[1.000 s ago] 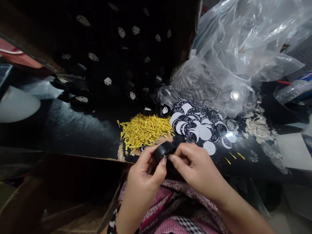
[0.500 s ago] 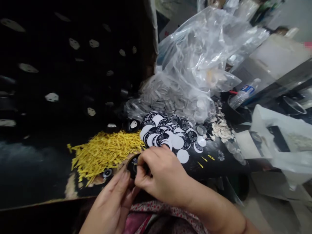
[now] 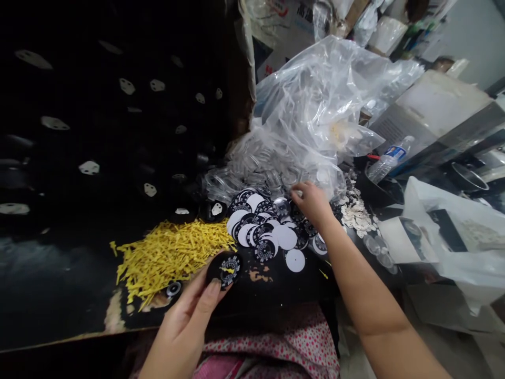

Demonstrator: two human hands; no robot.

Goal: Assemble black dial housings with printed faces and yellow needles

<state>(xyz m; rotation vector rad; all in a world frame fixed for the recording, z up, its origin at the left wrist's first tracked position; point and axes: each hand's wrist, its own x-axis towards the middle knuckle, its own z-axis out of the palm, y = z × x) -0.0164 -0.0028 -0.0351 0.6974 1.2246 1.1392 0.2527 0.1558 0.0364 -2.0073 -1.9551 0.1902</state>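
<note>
Right hand (image 3: 311, 202) has left the black dial housing (image 3: 225, 268) and reached to the clear lenses (image 3: 276, 173), fingers curled; left hand (image 3: 185, 321) fingers pinch the housing alone.

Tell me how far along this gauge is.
Done: the black gauge in the left hand already shows a printed dial and a yellow pointer. In hand: the right hand reaches the clear lenses by the plastic bag. Left: no clear cover visible on it yet.

I see left hand (image 3: 185, 326) gripping round black dial housing (image 3: 224, 269); right hand (image 3: 311, 202) touching pile of clear plastic lenses (image 3: 272, 168) beside printed black-and-white paper discs (image 3: 268, 231).
</note>
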